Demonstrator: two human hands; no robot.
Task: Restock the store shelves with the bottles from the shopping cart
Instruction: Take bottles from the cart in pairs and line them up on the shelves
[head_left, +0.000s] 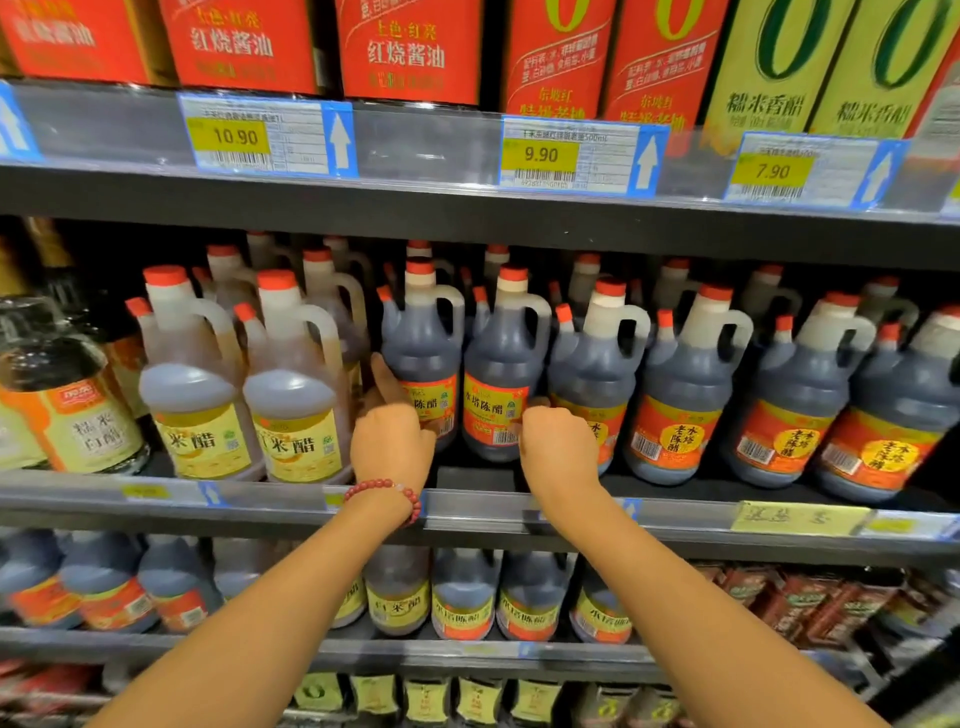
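both hands are up at the middle shelf (467, 512) now, the left hand (390, 441) with its fingers wrapped round the lower side of a dark vinegar bottle (422, 358) standing at the shelf front. the right hand (558, 447) is curled at the base of the next dark bottle (501, 374), touching its label edge, though a firm grip can't be made out. pale vinegar bottles (244, 395) stand just left.

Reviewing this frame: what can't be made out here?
- Shopping cart: outside the head view.
- Left hand fingers: wrapped behind a dark vinegar bottle; grip hidden.
- Right hand fingers: curled out of sight against the next vinegar bottle.
- Middle shelf price tags: blurred.
- Rear bottle rows: dark, hidden.
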